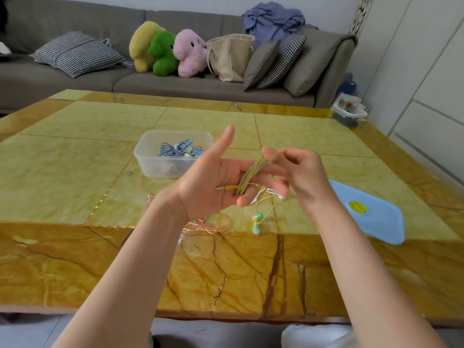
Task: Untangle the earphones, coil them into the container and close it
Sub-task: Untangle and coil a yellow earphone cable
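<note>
Looking at a home living room. Standing at twelve o'clock, a long grey fabric sofa (75,79) carrying checked cushions (75,54), yellow, green and pink plush toys (163,51), a beige woven tote bag (229,56) and crumpled blue clothing (273,20). Filling the foreground, a glossy yellow marble-patterned table (75,121). Rising at two o'clock, white panelled cupboard doors (426,84).

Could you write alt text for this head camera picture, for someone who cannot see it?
A person's right hand winds a yellow earphone cord around the straight fingers of the left hand above a yellow table. Behind sits an open clear container holding blue earphones; its blue lid lies right.
</note>
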A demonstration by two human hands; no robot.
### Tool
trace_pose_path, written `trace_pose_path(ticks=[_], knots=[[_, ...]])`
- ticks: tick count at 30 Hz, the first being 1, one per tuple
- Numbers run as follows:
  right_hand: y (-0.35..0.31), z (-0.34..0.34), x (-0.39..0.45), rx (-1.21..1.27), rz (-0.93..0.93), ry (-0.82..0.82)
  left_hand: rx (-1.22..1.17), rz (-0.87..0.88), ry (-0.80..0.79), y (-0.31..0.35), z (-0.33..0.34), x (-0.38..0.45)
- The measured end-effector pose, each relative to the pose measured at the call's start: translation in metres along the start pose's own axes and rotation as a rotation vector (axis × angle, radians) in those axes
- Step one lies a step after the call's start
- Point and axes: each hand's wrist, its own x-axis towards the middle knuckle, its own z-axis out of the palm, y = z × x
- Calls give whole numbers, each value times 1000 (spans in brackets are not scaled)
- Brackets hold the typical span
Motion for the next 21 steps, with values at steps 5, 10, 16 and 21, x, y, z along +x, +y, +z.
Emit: trace_pose_path(ticks=[5,10,16,21], knots=[[9,11,-5,-79,101,-109,-406,277,82,6,3,-1],[9,13,-9,-93,132,-282,-377,409,415,13,-8,-2],[11,26,-9,-262,46,-441,319,230,670,-2,-22,7],[9,15,-2,-378,44,-332,484,-220,398,-13,-13,6]])
